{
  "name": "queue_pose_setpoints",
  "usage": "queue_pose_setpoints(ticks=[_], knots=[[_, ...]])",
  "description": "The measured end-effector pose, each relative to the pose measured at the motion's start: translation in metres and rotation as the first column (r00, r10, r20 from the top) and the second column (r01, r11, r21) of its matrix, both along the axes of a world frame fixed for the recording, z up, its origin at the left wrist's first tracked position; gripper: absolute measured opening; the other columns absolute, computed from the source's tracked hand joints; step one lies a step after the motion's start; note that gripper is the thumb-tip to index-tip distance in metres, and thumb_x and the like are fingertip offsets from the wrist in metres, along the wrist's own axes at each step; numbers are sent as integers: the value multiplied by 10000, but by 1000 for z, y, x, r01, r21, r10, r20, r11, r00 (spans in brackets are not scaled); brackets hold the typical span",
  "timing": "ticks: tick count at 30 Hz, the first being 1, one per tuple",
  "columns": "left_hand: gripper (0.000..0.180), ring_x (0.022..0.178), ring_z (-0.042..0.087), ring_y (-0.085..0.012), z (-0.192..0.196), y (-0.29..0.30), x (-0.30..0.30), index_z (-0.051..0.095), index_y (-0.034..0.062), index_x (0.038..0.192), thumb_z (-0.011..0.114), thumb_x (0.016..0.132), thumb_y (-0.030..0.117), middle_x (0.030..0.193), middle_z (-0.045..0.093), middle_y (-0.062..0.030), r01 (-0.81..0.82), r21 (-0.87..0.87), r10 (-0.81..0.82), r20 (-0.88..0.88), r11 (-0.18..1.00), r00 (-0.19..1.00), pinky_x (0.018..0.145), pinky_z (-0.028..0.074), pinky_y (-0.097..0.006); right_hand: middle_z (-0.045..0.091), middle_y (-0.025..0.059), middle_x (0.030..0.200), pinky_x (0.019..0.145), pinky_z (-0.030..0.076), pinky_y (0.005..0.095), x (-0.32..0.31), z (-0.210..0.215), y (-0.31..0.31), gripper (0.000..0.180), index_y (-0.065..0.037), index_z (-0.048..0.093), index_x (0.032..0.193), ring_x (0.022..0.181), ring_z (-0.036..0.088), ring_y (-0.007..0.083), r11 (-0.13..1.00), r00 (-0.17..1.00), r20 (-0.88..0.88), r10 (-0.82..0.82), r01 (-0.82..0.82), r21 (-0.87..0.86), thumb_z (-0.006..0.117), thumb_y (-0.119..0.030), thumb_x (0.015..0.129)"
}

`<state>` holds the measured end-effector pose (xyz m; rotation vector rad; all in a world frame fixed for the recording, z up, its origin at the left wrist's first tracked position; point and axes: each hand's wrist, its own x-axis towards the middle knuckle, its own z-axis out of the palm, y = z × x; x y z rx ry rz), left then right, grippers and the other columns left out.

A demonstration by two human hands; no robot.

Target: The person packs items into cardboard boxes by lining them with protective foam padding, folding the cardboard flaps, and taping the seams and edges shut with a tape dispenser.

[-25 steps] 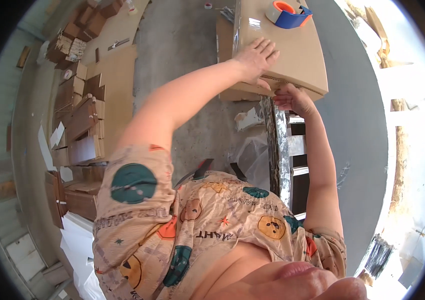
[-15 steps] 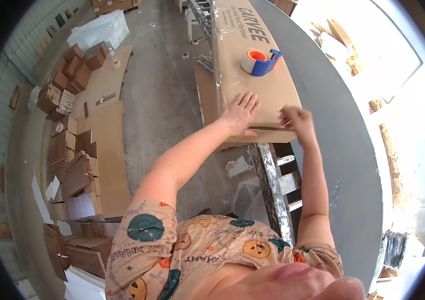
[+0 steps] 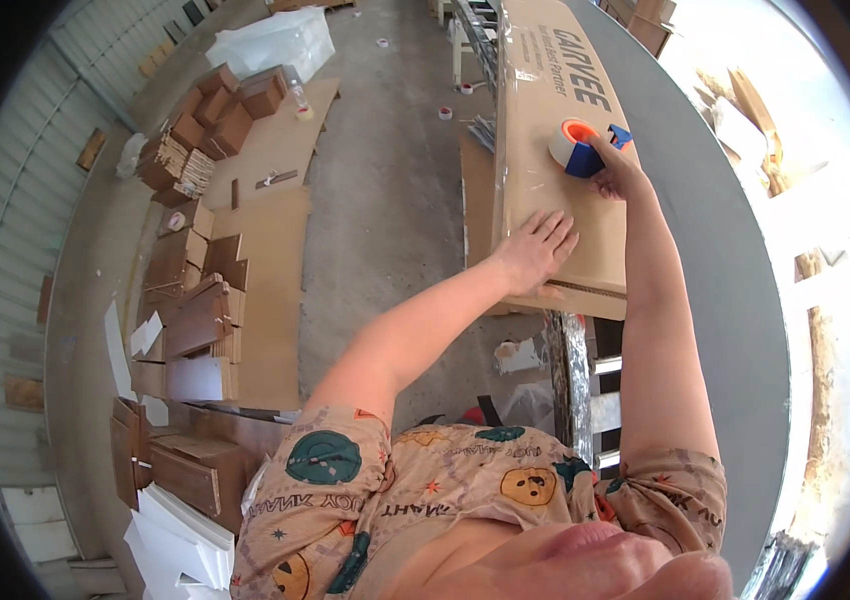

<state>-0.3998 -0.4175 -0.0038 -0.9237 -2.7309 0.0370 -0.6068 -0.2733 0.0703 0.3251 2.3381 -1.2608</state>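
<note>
A long brown cardboard box [image 3: 595, 245] lies lengthwise in front of me, its near end facing me. My left hand [image 3: 537, 252] rests flat on top near that end, fingers stretched out, with the thumb down over the edge. Toward the right side of the box top, my right hand [image 3: 617, 172] has its fingers wrapped round a blue tape dispenser [image 3: 581, 162] carrying a wide roll of tape with an orange core. The dispenser still appears to be on the box; my right fingertips are partly hidden behind it.
Below the box runs a worn metal frame [image 3: 573, 380]. A grey surface [image 3: 705, 260] curves along the right. On the left, brown panels [image 3: 200, 320] and small cartons [image 3: 230, 130] lie on cardboard sheets [image 3: 270, 290]. White sheets [image 3: 180, 535] stand at lower left.
My right hand has moved forward from the box's near right corner and taken hold of the tape dispenser. My left hand stays flat on the box. The whole view has shifted.
</note>
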Motion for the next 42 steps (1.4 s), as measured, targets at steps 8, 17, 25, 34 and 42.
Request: queue_pose_setpoints(ticks=[8,17,25,34,42], knots=[[895,1387,237,-358,-9,-7,-13,316,-14,1415,531,819,618,1476,301,-207,-5,-2,5,-1,1000,1000,1139,171,-482,608,165,875,529,514,352,38,10,58,587,17,543,1123,642,600,247,972,976,4,216,-215,89,533,-491,830],[895,1343,320,-324,-4,-10,-33,359,20,1384,641,752,588,1441,363,-149,-15,140,25,-66,990,998,1122,200,-472,615,70,1067,823,504,292,191,33,103,457,-17,565,1135,930,612,150,849,980,80,-184,199,-489,597,-380,860],[930,1214,414,-294,5,-7,-32,483,3,1253,737,603,619,1221,479,-135,-165,236,177,-33,958,984,1053,285,-440,681,111,804,679,501,294,107,84,-9,508,8,687,880,736,649,163,915,874,-441,204,-11,402,670,-487,769],[888,1170,417,-290,-1,-24,-47,502,40,1225,801,560,546,1189,472,-128,-102,298,97,29,949,995,1025,282,-467,563,244,901,719,531,456,305,-54,27,652,-179,572,1288,800,649,401,588,831,-341,440,21,809,672,-535,752],[1071,1449,74,-323,4,-5,-82,139,145,1505,740,691,496,1571,100,-113,151,-82,-138,148,985,979,1125,123,-590,710,110,879,759,523,372,164,-47,36,478,-123,719,969,834,671,270,841,974,87,211,-226,492,741,-443,616]])
